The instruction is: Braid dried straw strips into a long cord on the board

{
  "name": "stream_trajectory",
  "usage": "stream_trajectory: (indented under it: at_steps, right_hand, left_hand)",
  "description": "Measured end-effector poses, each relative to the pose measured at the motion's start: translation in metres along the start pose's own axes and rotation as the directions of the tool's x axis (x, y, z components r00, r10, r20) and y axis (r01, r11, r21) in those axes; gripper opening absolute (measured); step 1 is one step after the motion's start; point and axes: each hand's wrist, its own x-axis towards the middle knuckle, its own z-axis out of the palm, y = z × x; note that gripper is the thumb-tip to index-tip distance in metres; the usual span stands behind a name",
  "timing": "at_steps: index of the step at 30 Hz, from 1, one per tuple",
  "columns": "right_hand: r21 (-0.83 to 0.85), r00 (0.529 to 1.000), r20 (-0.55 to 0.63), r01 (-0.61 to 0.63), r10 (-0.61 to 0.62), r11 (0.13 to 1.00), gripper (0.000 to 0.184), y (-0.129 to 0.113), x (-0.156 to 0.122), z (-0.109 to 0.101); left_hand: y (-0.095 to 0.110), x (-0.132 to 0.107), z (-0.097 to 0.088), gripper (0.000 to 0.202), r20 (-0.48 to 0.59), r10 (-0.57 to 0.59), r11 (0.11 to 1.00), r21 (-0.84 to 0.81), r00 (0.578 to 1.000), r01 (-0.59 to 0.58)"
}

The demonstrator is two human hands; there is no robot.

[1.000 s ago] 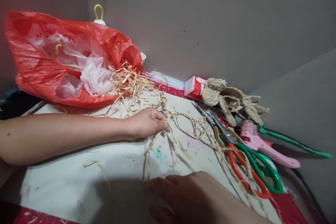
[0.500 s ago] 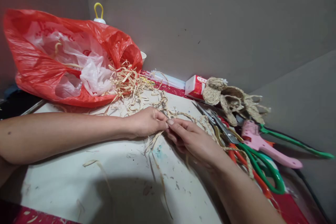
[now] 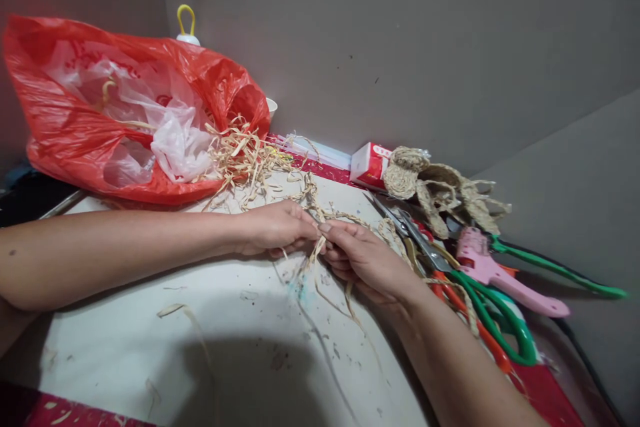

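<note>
Near the middle of the white tabletop (image 3: pixel 240 347), my left hand (image 3: pixel 280 227) and my right hand (image 3: pixel 357 257) meet fingertip to fingertip. Both are closed in a pinch on pale raffia strands (image 3: pixel 316 255), whose loose ends hang below the fingers. Just beyond my hands lies a thin braided raffia cord (image 3: pixel 311 193), which seems to run off toward the right. Exactly which strand each finger grips is hidden.
At the left back sits a red plastic bag (image 3: pixel 55 127), with loose raffia (image 3: pixel 240 157) spilling from it. To the right lie green-handled scissors (image 3: pixel 520 340), a pink glue gun (image 3: pixel 500 273), woven raffia pieces (image 3: pixel 405 170) and a red-and-white box (image 3: pixel 369 163).
The hanging raffia ends have swung to the right and spread beneath my right hand. My hands stay together in nearly the same place, and the view has shifted slightly.
</note>
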Motion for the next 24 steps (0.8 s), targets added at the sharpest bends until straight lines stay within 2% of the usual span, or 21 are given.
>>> stream_trajectory:
  at_steps: [5, 9, 11, 16, 20, 22, 24]
  right_hand:
    - [0.042, 1.0, -0.002, 0.015, -0.015, 0.999, 0.035, 0.003, 0.0, -0.001]
    - [0.089, 1.0, -0.011, 0.025, -0.024, 0.996, 0.043, 0.005, 0.0, -0.003]
    - [0.104, 1.0, -0.004, 0.03, -0.03, 0.994, 0.043, 0.004, -0.001, -0.004]
    - [0.136, 0.999, 0.039, 0.006, -0.011, 0.991, 0.044, 0.001, -0.002, -0.009]
    - [0.164, 0.998, 0.065, 0.001, -0.012, 0.986, 0.046, -0.002, -0.002, -0.016]
    - [0.162, 0.997, 0.075, -0.004, -0.008, 0.987, 0.047, -0.003, -0.002, -0.019]
    - [0.164, 0.997, 0.082, -0.003, -0.011, 0.986, 0.049, -0.004, -0.003, -0.021]
  left_hand:
    - [0.013, 0.001, -0.026, 0.019, 0.097, -0.016, 0.986, 0.167, 0.995, 0.0]
    - [0.025, 0.0, -0.05, 0.021, 0.146, -0.113, 0.979, 0.185, 0.983, 0.085]
    - [0.032, -0.002, -0.059, 0.021, 0.138, -0.107, 0.97, 0.231, 0.985, 0.073]
    - [0.053, -0.012, -0.076, 0.021, -0.002, -0.029, 0.915, 0.404, 1.0, 0.027]
    - [0.074, -0.027, -0.087, 0.027, -0.098, 0.039, 0.928, 0.371, 0.994, 0.0]
    - [0.081, -0.032, -0.09, 0.03, -0.172, 0.1, 0.927, 0.374, 0.98, -0.029]
    - [0.082, -0.034, -0.092, 0.028, -0.286, 0.212, 0.891, 0.449, 0.935, -0.065]
